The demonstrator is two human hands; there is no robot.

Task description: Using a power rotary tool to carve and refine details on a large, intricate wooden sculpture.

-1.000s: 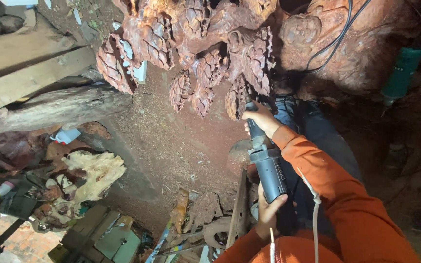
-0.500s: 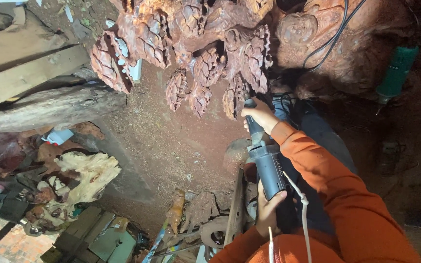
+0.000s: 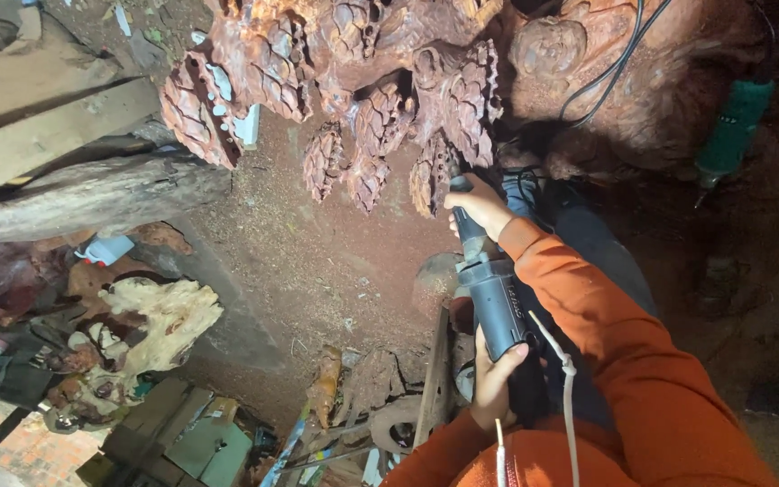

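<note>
Orange sleeves cover both arms of the person, who bends over the work. The left hand (image 3: 496,383), nearest to the body, is clenched around the back end of a long dark grey power grinder with a round body (image 3: 496,298). A white drawstring cord (image 3: 559,370) hangs just beside it. The right hand (image 3: 480,206) grasps the thin front neck of the same tool, and the tip touches the lower edge of a large reddish-brown carved wood sculpture with pine-cone shapes (image 3: 353,99). Red sawdust lies thick on the dirt floor (image 3: 317,261) under the carving. To the left rests a pale, twisted root piece (image 3: 160,320), and above it rough grey wooden beams (image 3: 56,135). Far on the right side, a green cylindrical power tool (image 3: 730,126) lies near black cables (image 3: 610,68).
</note>
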